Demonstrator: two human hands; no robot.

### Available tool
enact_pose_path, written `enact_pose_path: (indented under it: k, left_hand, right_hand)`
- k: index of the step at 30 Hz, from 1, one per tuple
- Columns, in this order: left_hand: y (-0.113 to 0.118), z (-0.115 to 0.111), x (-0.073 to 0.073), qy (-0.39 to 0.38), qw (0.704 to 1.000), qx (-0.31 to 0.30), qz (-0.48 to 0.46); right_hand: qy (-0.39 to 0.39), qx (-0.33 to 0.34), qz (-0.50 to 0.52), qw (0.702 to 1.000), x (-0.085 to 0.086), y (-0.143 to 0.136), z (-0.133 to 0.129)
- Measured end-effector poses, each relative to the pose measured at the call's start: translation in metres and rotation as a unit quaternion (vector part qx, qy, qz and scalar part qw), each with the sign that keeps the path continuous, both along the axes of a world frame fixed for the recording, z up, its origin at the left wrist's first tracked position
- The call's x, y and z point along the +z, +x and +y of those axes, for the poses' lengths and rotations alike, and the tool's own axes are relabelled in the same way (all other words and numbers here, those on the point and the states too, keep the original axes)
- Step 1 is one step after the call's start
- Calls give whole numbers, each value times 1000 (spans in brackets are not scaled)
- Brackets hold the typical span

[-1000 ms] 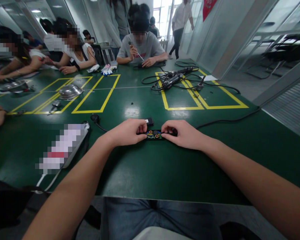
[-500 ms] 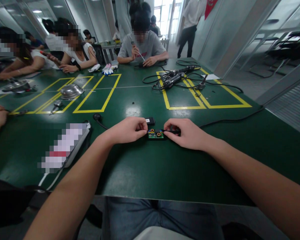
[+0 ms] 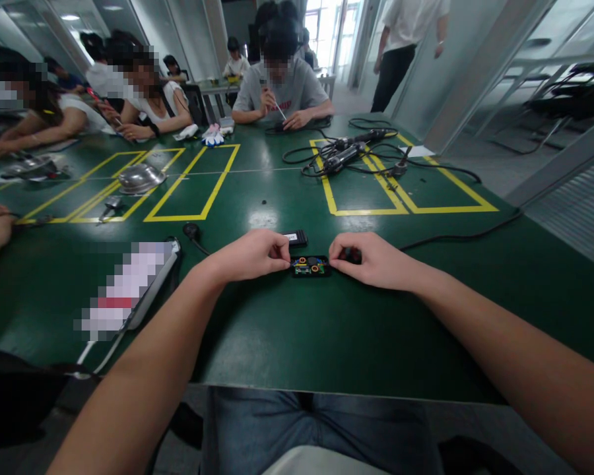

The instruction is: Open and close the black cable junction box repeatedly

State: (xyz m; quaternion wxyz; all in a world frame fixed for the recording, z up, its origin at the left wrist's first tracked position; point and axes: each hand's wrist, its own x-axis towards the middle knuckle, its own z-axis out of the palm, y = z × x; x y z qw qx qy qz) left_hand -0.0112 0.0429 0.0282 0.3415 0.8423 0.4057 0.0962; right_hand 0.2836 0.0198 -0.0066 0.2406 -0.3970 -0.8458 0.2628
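A small green circuit board with two copper-coloured ring coils and some coloured wires lies inside an open black plastic case on the table. My left hand pinches the left end of the case, thumb and forefinger closed. At the opposite end, my right hand has its thumb and forefinger closed at the case's edge; its other fingers are curled. What lies under the fingertips is partly hidden. Just behind the case rests a black ribbed cover with a white label.
Black cables run out past both hands, one to a round black plug. A white power strip lies left. Farther off are a metal bowl and corded black tools. Several people sit around the green table.
The board now sits lower in the case, whose black rim shows all round. My right hand has shifted slightly right and up. A standing person in the background has moved right.
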Motion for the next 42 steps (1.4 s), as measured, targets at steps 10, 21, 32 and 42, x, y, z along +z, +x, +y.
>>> enact_pose_path:
  k: [10, 21, 32, 42]
  left_hand:
    - [7, 3, -17, 244, 965, 99, -15]
    - [7, 9, -32, 179, 974, 126, -60]
    - [14, -5, -22, 130, 988, -59, -63]
    - [19, -12, -12, 132, 990, -41, 8]
  right_hand:
    - [-7, -4, 9, 1000, -3, -2, -1]
    - [-67, 2, 76, 995, -11, 1, 2]
    - [-40, 7, 35, 999, -8, 0, -2]
    - [-21, -14, 18, 1000, -8, -5, -1]
